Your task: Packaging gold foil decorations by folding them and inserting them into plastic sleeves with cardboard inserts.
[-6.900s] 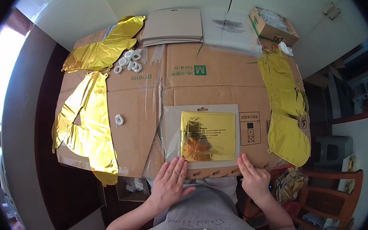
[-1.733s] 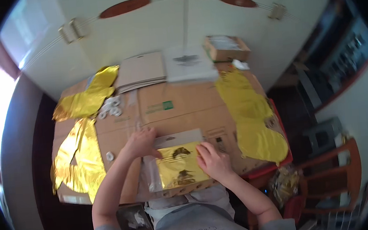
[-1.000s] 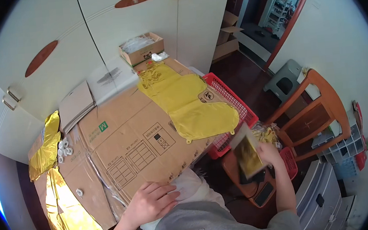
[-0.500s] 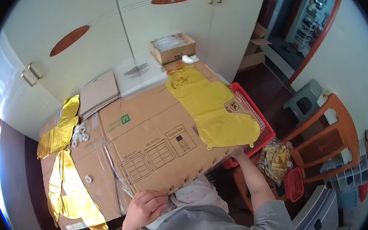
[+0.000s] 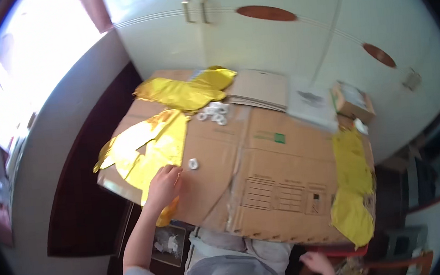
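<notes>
My left hand (image 5: pixel 164 185) is over the lower part of a shiny gold foil balloon (image 5: pixel 165 145) lying flat at the left of the cardboard. Its fingers are curled together; what they hold, if anything, is hidden. A white ring-shaped roll (image 5: pixel 193 164) lies just right of this hand. Further back is a cluster of similar white rolls (image 5: pixel 216 111), beside a second gold foil balloon (image 5: pixel 187 92). My right hand (image 5: pixel 317 261) hangs off the near edge at the lower right, slightly blurred, its fingers loosely apart and no object seen in them.
Large cardboard sheets (image 5: pixel 290 157) cover the table. A yellow foil balloon (image 5: pixel 351 189) lies along the right side. Stacked cardboard pieces (image 5: pixel 259 89) and a small open box (image 5: pixel 352 100) stand at the back, against white cabinets (image 5: pixel 274 43). A chair (image 5: pixel 398 263) is at lower right.
The view has swung toward the left. My left hand has moved from the near table edge onto the gold foil balloon. My right hand has come away from beneath the yellow balloon's end.
</notes>
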A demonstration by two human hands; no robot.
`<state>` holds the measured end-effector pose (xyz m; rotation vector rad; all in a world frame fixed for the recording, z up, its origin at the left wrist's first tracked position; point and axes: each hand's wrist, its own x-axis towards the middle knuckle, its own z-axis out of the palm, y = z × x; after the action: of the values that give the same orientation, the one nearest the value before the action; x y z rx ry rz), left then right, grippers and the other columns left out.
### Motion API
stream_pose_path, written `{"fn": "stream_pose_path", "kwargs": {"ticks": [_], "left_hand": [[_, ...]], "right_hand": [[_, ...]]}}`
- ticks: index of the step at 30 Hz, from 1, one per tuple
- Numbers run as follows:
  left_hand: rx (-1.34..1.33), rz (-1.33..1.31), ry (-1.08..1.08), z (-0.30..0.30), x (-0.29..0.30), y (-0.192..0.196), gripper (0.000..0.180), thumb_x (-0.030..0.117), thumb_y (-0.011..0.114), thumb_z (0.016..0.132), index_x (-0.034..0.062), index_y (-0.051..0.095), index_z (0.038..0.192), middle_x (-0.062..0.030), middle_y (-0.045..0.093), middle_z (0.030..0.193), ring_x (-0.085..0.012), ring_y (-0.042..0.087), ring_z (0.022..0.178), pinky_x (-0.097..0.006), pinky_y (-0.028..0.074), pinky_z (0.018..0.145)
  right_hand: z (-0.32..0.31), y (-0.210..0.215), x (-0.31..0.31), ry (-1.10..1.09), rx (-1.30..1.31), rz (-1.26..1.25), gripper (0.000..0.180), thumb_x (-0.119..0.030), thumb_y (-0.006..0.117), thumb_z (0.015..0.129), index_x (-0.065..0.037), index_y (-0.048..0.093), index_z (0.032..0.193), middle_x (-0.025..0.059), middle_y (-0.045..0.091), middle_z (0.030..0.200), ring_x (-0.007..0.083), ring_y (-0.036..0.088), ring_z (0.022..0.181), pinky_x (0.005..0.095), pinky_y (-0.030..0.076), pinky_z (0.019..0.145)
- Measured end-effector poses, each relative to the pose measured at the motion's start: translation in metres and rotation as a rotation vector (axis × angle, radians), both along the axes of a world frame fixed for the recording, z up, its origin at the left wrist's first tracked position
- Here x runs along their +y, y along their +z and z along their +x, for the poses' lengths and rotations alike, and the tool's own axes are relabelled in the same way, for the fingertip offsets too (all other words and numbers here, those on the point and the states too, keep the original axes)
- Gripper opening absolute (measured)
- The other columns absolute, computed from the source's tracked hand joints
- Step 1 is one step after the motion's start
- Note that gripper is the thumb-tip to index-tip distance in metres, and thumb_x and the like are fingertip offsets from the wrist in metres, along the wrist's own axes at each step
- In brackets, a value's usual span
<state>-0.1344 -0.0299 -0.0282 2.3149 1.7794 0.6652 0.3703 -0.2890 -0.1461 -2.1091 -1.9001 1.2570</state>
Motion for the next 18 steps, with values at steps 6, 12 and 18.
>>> {"fn": "stream_pose_path", "kwargs": {"ticks": [6,12,18], "left_hand": [[-0.095,0.05,-0.081,0.021,0.043,-0.014,0.02,0.017,0.062,0.086,0.0058,0.065,0.102,-0.0145,0.063,0.104,-0.0354,0.063,0.096,-0.043,0.052,0.083],[0.001,-0.195,-0.276,0.037,0.094,-0.004,0.015,0.012,0.056,0.087,0.0039,0.063,0.097,-0.0159,0.061,0.101,-0.0374,0.063,0.094,-0.044,0.052,0.082],[-0.081,0.153,-0.178,0.056,0.181,-0.015,0.015,0.008,0.061,0.081,0.0025,0.062,0.094,-0.0172,0.06,0.098,-0.0363,0.062,0.094,-0.045,0.051,0.08]], "right_hand": [[-0.1,0.116,0.084,0.413,0.455,0.097,0.02,-0.026,0.062,0.093,-0.008,0.07,0.098,0.0088,0.07,0.087,0.0251,0.069,0.08,0.0327,0.054,0.071],[-0.14,0.165,0.143,0.503,0.533,0.23,0.019,-0.026,0.063,0.093,-0.01,0.07,0.099,0.0072,0.07,0.088,0.0217,0.068,0.076,0.0316,0.054,0.068],[-0.154,0.174,0.171,0.34,0.727,0.411,0.022,-0.026,0.062,0.095,-0.006,0.07,0.101,0.006,0.069,0.084,0.0151,0.063,0.068,0.0284,0.05,0.061]]}}
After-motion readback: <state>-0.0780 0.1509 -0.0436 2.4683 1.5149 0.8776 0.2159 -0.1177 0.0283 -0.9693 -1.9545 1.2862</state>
